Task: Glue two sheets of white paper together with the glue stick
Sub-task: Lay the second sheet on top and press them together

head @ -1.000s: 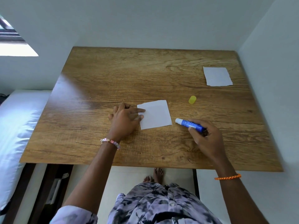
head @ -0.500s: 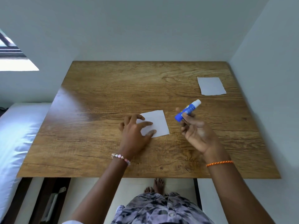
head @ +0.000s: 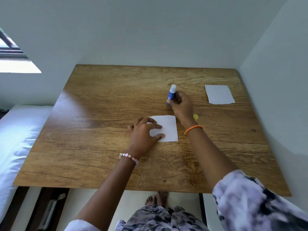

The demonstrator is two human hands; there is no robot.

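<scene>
A small white paper sheet point(head: 168, 127) lies near the middle of the wooden table point(head: 100, 130). My left hand point(head: 143, 133) rests flat on its left part, fingers spread, pinning it down. My right hand point(head: 181, 105) reaches past that sheet and holds a blue glue stick point(head: 171, 94) upright, white tip up, its base at the table top. A second white sheet point(head: 219, 94) lies at the far right of the table. The yellow cap point(head: 195, 117) peeks out just right of my right wrist.
Pale walls close the table in at the back and along the right side. A white mattress point(head: 15, 139) lies to the left of the table. My bare feet point(head: 156, 200) show below the table's front edge.
My right hand has carried the glue stick from beside the near sheet up and away to the table's far middle, now standing it upright. My left hand stays on the sheet.
</scene>
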